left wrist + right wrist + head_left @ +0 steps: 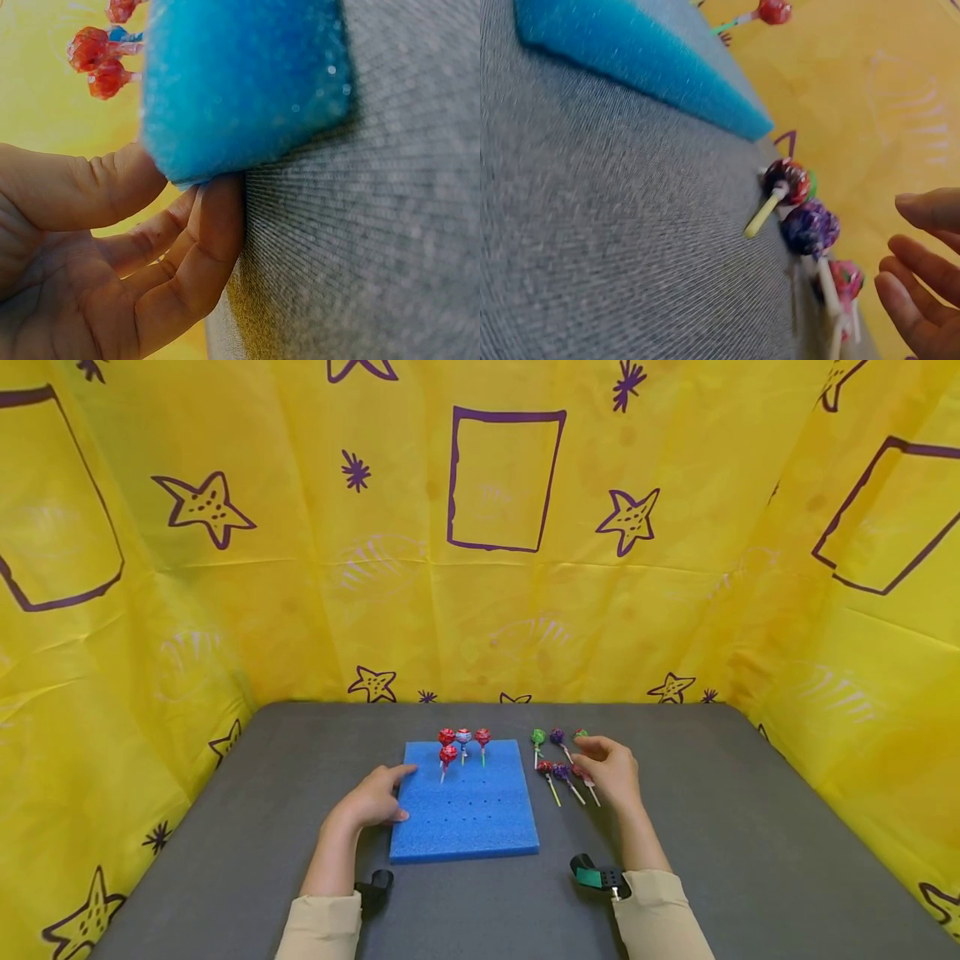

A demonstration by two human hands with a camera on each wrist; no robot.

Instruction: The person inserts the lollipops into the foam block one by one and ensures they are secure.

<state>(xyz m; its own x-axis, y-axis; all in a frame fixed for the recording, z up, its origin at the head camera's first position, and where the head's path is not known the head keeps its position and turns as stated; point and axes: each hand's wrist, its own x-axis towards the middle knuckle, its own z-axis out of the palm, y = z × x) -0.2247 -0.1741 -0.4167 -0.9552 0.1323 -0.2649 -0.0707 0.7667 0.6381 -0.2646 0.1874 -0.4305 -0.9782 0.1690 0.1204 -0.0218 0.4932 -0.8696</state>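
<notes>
My left hand (372, 797) lies at the left edge of a blue foam board (468, 839). Its thumb and fingers touch that edge, spread apart along it; in the left wrist view the fingertips sit low beside the table. Several wrapped lollipops stand upright in the board's far part, among them a red lollipop (447, 753) and a blue-and-white lollipop (463, 737). My right hand (611, 772) hovers over loose lollipops right of the board, nothing between thumb and fingers. Nearest to it is a pink lollipop (846, 279), beside a purple lollipop (810, 226) and a dark red lollipop (786, 180).
Rows of small holes (470, 803) mark the board's near part. A green lollipop (538, 737) and another purple lollipop (557, 737) lie in the farther loose row. All sits on a grey table (300, 760), enclosed by a yellow patterned curtain (390, 610).
</notes>
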